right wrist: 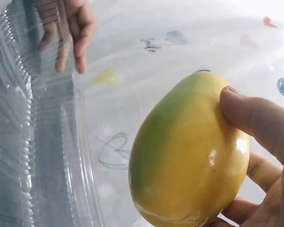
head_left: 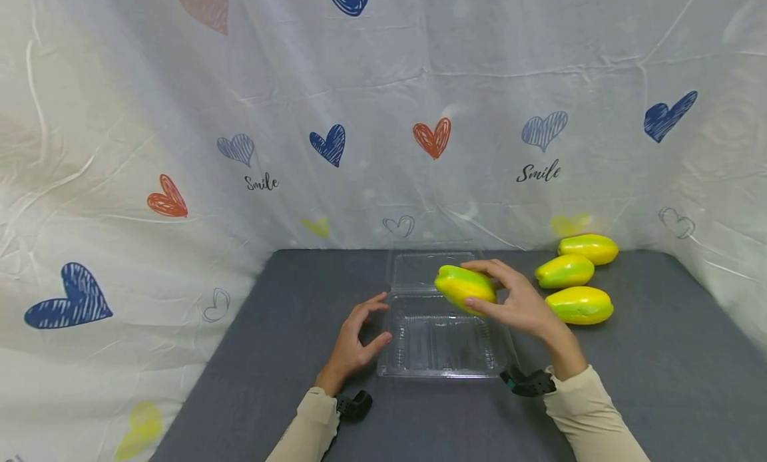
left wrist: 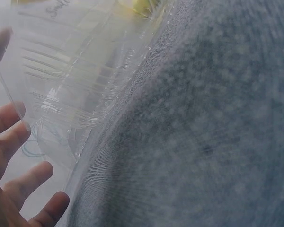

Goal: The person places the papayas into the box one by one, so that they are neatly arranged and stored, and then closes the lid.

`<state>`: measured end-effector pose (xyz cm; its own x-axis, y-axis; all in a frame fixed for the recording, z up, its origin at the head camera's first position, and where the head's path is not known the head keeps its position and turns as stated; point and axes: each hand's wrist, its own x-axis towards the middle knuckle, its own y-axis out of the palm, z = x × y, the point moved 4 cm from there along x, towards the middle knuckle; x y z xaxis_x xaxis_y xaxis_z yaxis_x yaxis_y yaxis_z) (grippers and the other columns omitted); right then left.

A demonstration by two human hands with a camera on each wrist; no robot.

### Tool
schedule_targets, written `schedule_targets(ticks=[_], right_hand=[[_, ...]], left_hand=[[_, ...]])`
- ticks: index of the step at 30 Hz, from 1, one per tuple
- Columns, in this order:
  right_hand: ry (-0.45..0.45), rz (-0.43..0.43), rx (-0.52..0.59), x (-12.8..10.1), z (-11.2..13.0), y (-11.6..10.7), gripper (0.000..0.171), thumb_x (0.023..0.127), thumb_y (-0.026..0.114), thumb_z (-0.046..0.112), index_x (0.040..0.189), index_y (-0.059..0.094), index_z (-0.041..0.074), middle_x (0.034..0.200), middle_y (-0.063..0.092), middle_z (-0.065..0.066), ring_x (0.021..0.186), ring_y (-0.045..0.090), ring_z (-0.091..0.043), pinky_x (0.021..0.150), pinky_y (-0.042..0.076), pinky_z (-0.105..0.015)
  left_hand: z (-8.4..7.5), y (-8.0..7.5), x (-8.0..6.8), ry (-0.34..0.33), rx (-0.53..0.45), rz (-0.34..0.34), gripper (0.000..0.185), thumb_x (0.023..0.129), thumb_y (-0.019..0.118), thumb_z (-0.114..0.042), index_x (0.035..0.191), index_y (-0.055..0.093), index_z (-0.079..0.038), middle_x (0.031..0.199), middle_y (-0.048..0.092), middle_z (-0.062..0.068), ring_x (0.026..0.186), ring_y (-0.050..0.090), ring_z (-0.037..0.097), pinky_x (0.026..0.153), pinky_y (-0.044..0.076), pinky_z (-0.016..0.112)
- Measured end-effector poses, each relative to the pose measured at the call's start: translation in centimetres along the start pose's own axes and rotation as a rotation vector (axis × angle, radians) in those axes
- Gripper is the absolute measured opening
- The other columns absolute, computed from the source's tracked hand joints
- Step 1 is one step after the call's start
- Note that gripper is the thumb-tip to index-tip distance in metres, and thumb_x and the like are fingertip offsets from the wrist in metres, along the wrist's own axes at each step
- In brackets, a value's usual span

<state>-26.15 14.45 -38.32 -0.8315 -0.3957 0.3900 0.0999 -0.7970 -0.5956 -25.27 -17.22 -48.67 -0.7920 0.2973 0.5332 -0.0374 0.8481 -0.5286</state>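
Right hand (head_left: 520,303) grips a yellow-green mango (head_left: 465,288), thumb and fingers curled round it, holding it in the air over the clear clamshell box (head_left: 440,355), which sits open near the table's (head_left: 287,315) front edge w/ its lid lying flat toward the back. Left hand (head_left: 355,342) rests at the box's left wall, fingers loosely spread, thumb at the rim, gripping nothing. Three more mangoes (head_left: 574,275) lie near the table's back right corner, well apart from the box.

To do it well, probably: lower the mango lengthwise into the tray, keep the left hand steadying the light plastic so it doesn't skid.

Head view alone shows the spare fruit & whole layout. Right wrist view shows the grip close up, thumb pressed on the mango's skin (right wrist: 191,151). Left wrist view shows the fingertips (left wrist: 19,111) against the box wall (left wrist: 80,71), blurred.
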Motion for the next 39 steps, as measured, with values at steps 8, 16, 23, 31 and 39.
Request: schedule_targets(ticks=[8, 16, 23, 31, 39], right_hand=[[-0.007, -0.006, 0.017, 0.5, 0.2, 1.0, 0.054, 0.089, 0.079, 0.023, 0.14, 0.059, 0.023, 0.127, 0.064, -0.001, 0.101, 0.06, -0.016, 0.088, 0.051, -0.039], [0.007, -0.007, 0.018, 0.7, 0.7, 2.1, 0.056, 0.09, 0.079, 0.026, 0.141, 0.058, 0.022, 0.132, 0.063, -0.001, 0.104, 0.06, -0.017, 0.088, 0.051, -0.041], [-0.02, -0.003, 0.037, 1.0, 1.0, 3.2, 0.055, 0.089, 0.079, 0.026, 0.141, 0.059, 0.02, 0.13, 0.064, -0.002, 0.102, 0.062, -0.017, 0.088, 0.054, -0.041], [-0.015, -0.009, 0.036, 1.1, 1.4, 4.2, 0.055, 0.088, 0.08, 0.029, 0.139, 0.06, 0.02, 0.127, 0.064, -0.002, 0.104, 0.061, -0.016, 0.09, 0.054, -0.045], [-0.003, -0.011, 0.032, 1.1, 1.4, 5.0, 0.055, 0.088, 0.081, 0.031, 0.138, 0.061, 0.02, 0.123, 0.064, -0.002, 0.103, 0.06, -0.016, 0.088, 0.055, -0.042]], left_hand=[[-0.1, 0.0, -0.1, 0.015, 0.0, 0.0, 0.05, 0.089, 0.073, -0.026, 0.134, 0.06, -0.009, 0.156, 0.05, 0.006, 0.14, 0.049, 0.027, 0.099, 0.048, 0.051], [0.0, 0.1, -0.1, -0.008, -0.003, 0.011, 0.051, 0.089, 0.072, -0.028, 0.134, 0.06, -0.008, 0.157, 0.049, 0.003, 0.142, 0.048, 0.025, 0.1, 0.048, 0.053], [0.1, 0.1, -0.2, 0.0, 0.005, 0.009, 0.051, 0.09, 0.072, -0.03, 0.135, 0.06, -0.009, 0.157, 0.049, 0.001, 0.141, 0.048, 0.026, 0.101, 0.048, 0.053], [0.1, 0.1, -0.2, 0.021, 0.011, 0.004, 0.051, 0.09, 0.071, -0.03, 0.134, 0.06, -0.008, 0.156, 0.05, 0.005, 0.139, 0.049, 0.027, 0.099, 0.049, 0.053], [0.2, 0.2, -0.2, 0.021, 0.013, 0.006, 0.051, 0.09, 0.071, -0.03, 0.134, 0.06, -0.008, 0.156, 0.05, 0.006, 0.14, 0.049, 0.027, 0.099, 0.049, 0.054]])
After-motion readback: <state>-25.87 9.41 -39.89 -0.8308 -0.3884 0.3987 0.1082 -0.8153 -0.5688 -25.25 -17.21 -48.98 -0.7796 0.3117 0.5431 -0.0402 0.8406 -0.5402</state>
